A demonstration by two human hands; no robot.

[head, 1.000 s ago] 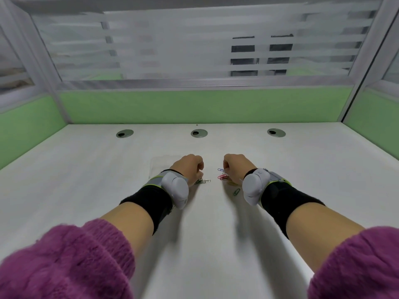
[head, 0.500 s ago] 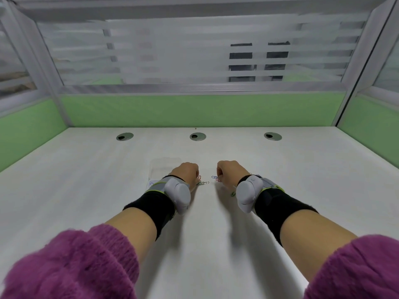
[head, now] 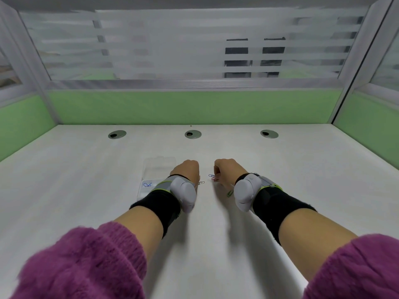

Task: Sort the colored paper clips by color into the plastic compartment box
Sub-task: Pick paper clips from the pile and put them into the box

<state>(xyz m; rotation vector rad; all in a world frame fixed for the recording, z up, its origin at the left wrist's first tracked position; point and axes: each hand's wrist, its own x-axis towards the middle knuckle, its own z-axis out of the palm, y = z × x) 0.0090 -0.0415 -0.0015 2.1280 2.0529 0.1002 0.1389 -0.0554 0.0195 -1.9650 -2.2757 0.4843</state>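
Head view: curled left hand (head: 187, 170) and right hand (head: 226, 171) flank paper clips (head: 212, 178).

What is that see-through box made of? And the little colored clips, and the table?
The compartment box looks like clear, glossy plastic: the desk shows through it. The paper clips seem to be thin bent wire with a colored coating, probably plastic over metal, though they are too small to be sure. The desk looks like matte whitish laminate with a faint wood-grain pattern.
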